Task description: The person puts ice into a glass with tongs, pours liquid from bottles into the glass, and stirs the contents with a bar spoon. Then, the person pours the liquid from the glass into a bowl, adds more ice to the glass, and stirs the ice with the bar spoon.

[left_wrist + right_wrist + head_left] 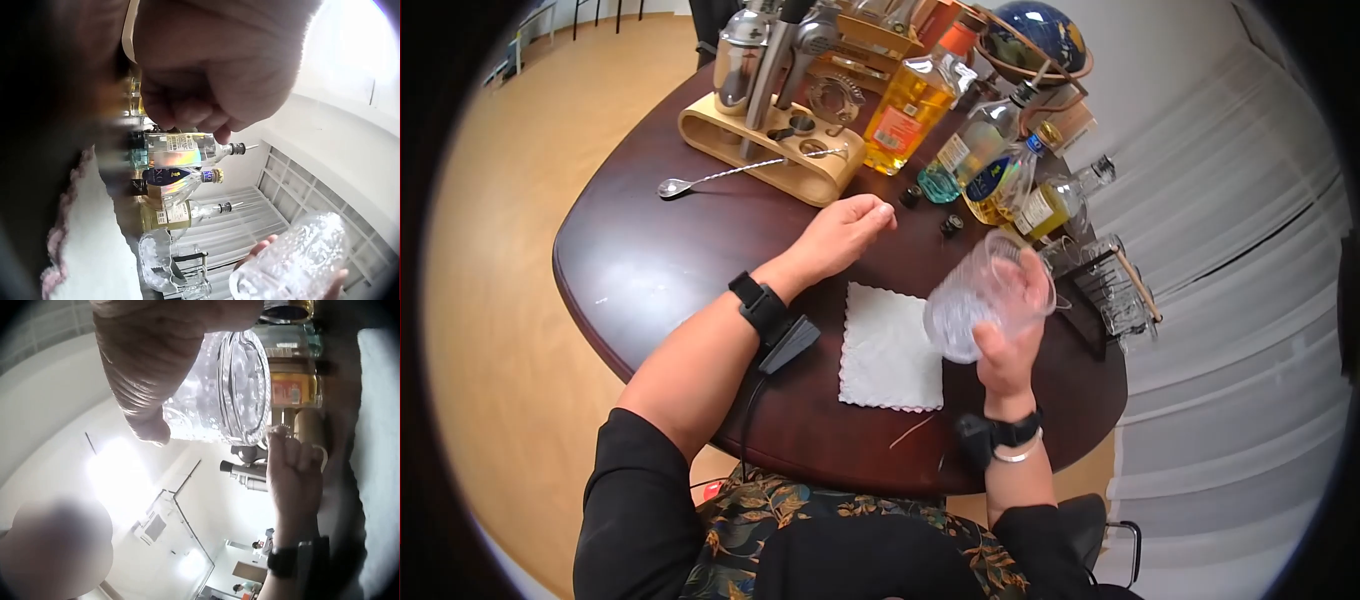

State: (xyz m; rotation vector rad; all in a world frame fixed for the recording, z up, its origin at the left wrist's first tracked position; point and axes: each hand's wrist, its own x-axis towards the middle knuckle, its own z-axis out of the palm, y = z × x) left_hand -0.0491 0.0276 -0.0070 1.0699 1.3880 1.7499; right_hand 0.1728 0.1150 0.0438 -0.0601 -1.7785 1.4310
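My right hand (1008, 350) grips a clear, patterned glass (962, 305), tilted on its side above the right edge of a white cloth (890, 350). Thumb and fingers wrap around the wall of the glass, which is blurred in the head view. Seen from the right wrist, the round end of the glass (245, 387) faces toward my left hand. That left hand (845, 238) hovers over the table beyond the cloth, fingers curled in and holding nothing. In the left wrist view its curled fingers (194, 112) overlap the bottles behind.
Several bottles, including an amber one (900, 115), stand at the back right. Near them lie small black caps (951, 226). A wooden stand (830, 180) holds bar tools, with a twisted bar spoon (675, 187) leaning on it. At right is a rack (1105, 300) with glasses.
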